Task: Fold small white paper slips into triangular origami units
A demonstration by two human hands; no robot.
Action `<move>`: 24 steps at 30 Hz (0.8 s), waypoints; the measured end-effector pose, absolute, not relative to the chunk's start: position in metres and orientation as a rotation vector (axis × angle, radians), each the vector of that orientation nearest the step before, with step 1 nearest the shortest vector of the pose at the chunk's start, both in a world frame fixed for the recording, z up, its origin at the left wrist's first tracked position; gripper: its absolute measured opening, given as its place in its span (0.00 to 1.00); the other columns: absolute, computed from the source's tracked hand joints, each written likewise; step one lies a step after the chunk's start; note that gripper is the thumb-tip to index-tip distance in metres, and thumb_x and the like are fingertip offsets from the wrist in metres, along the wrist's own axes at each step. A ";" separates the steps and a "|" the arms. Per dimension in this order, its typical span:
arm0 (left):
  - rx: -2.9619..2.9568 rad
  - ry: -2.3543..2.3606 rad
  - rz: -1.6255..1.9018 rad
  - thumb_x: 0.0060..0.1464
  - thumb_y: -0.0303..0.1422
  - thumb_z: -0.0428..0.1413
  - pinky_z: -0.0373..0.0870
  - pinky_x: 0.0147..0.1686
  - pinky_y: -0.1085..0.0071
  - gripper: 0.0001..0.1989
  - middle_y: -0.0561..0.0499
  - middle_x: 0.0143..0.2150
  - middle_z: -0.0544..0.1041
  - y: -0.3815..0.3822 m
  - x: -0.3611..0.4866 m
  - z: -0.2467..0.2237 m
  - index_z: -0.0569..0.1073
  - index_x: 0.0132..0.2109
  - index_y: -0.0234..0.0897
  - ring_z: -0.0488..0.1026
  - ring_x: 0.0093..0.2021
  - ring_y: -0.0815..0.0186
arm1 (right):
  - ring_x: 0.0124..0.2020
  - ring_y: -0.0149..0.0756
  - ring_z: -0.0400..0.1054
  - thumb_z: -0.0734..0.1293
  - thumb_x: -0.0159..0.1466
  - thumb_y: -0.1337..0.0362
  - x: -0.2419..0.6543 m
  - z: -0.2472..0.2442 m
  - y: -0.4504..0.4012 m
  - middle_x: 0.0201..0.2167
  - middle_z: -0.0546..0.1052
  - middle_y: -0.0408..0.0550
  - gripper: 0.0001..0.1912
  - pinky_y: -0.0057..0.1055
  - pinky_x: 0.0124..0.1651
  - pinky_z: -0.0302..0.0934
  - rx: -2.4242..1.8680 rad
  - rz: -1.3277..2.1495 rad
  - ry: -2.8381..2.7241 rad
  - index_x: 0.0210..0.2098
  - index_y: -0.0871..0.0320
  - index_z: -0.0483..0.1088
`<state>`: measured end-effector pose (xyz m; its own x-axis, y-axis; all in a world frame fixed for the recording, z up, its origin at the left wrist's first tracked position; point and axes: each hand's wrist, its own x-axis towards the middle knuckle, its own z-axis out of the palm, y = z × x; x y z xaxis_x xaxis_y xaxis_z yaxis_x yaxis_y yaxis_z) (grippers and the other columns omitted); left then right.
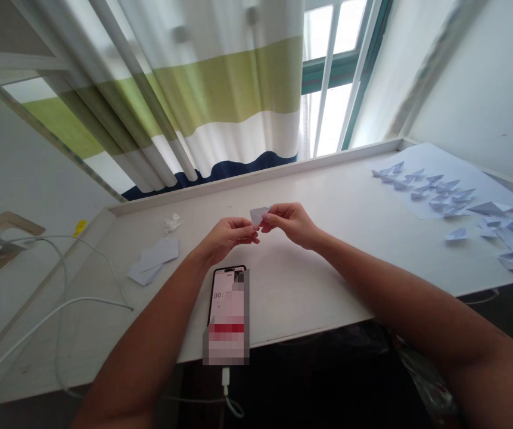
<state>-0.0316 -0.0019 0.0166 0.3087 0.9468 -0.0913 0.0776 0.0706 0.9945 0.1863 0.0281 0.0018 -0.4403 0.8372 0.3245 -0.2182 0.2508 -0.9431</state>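
Note:
A small folded piece of white paper is held up above the middle of the white table. My left hand pinches its lower corner between thumb and fingers. From the other side my right hand grips the paper's right part, fingers curled over it. The fingers hide part of the folds. Below my left hand lies a phone with a lit screen, partly blurred out. Left of my left wrist rests a stack of white paper sheets.
Several folded paper boats stand at the right on and around a large white sheet. A crumpled bit of paper lies at the back left. White cables cross the left side. A curtain hangs behind the table's raised back edge.

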 end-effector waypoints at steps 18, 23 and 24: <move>1.781 1.225 1.311 0.51 0.45 0.76 0.80 0.49 0.58 0.19 0.43 0.42 0.87 -0.007 -0.020 0.015 0.85 0.44 0.38 0.84 0.42 0.57 | 0.33 0.36 0.77 0.79 0.61 0.38 0.185 -0.004 0.031 0.33 0.83 0.49 0.26 0.38 0.39 0.76 -0.642 1.236 -1.634 0.34 0.57 0.80; 1.514 1.132 1.276 0.47 0.43 0.78 0.81 0.50 0.58 0.26 0.41 0.45 0.88 -0.004 -0.020 0.011 0.82 0.49 0.36 0.85 0.45 0.56 | 0.32 0.36 0.76 0.78 0.61 0.36 0.186 -0.002 0.031 0.32 0.83 0.47 0.27 0.39 0.40 0.76 -0.657 1.195 -1.666 0.33 0.55 0.79; 1.489 1.112 1.270 0.47 0.43 0.78 0.81 0.49 0.58 0.27 0.40 0.45 0.88 -0.003 -0.020 0.010 0.82 0.51 0.36 0.86 0.45 0.56 | 0.32 0.36 0.76 0.78 0.61 0.36 0.186 -0.003 0.032 0.32 0.83 0.47 0.27 0.39 0.40 0.76 -0.665 1.187 -1.673 0.33 0.55 0.79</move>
<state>-0.0199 -0.0032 0.0102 0.0838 0.9709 0.2242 0.0935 -0.2316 0.9683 0.1863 0.0317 -0.0026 -0.4053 0.8302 0.3827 -0.0870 0.3817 -0.9202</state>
